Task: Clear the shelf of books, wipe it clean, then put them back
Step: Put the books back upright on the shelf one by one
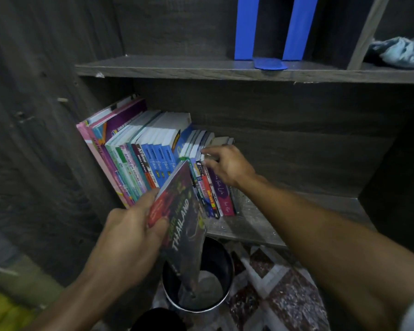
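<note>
Our left hand (pixel 129 237) grips the dark Thailand book (pixel 184 211) by its spine edge, thumb across the cover. The book is tilted, half out in front of the row of books (pixel 148 149), and its lower corner hangs right over the open waste bin (pixel 231 278) on the floor. If that grip loosens, the book drops into the bin, not onto the lower shelf (pixel 261 223).

Our right hand (pixel 227 166) reaches over the tops of the slim paperbacks (pixel 208 192) at the right end of the row. The fingertips touch their upper edges, but the blur keeps us from telling whether they pinch one or only steady them.

Those paperbacks are the second risk. They lean, the purple book (pixel 221 187) at the end has nothing beside it, and the blue bookend (pixel 270 63) stands on the upper shelf (pixel 177 68), away from them. A tug on one spine probably drags its neighbours forward off the edge, or lets the end books fall flat to the right.

The wiping cloth (pixel 402 53) lies bunched in the upper right compartment, well apart from both hands.
</note>
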`<act>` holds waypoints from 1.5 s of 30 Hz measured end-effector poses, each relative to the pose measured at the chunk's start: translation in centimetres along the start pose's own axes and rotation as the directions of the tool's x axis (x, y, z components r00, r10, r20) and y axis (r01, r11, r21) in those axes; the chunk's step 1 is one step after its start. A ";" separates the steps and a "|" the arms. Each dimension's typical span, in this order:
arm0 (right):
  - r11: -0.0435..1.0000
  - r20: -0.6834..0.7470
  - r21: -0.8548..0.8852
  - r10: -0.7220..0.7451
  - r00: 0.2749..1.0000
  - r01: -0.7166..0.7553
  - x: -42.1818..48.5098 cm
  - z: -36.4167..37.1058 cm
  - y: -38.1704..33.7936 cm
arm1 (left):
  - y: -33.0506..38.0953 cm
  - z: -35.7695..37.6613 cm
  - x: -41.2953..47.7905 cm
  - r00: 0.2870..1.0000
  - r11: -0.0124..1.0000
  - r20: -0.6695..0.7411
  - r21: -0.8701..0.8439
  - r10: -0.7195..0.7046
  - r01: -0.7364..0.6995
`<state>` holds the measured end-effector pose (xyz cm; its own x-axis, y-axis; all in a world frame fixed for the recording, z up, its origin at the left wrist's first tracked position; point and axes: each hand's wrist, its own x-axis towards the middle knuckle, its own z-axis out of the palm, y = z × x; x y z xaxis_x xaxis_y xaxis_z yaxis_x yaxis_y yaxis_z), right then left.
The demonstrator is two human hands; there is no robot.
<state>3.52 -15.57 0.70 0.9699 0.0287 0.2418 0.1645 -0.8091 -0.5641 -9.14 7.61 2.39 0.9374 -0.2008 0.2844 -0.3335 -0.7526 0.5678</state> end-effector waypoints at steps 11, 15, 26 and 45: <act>0.999 -0.020 -0.024 0.047 0.999 -0.047 -1.6 -1.6 0.5 | 2.4 -0.1 1.7 0.999 0.993 -0.038 -0.118 -0.005 0.001; 0.999 -0.022 0.040 0.025 0.999 -0.024 -2.9 -2.9 1.8 | 3.2 0.4 2.8 1.000 0.994 -0.025 -0.108 0.006 -0.008; 0.997 -0.084 0.070 0.019 0.996 -0.013 -3.5 -2.9 3.2 | 4.4 7.6 9.0 0.993 0.998 -0.103 0.029 0.054 -0.051; 0.996 -0.173 0.084 -0.014 0.985 0.029 -3.5 -1.9 4.0 | 2.5 9.3 13.4 0.941 0.790 0.216 0.512 0.262 -0.338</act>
<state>0.39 -20.05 -0.88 0.9217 -0.0617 0.3830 0.2075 -0.7556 -0.6212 3.52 -2.76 0.47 0.8160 -0.5217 0.2491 -0.5288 -0.8477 -0.0428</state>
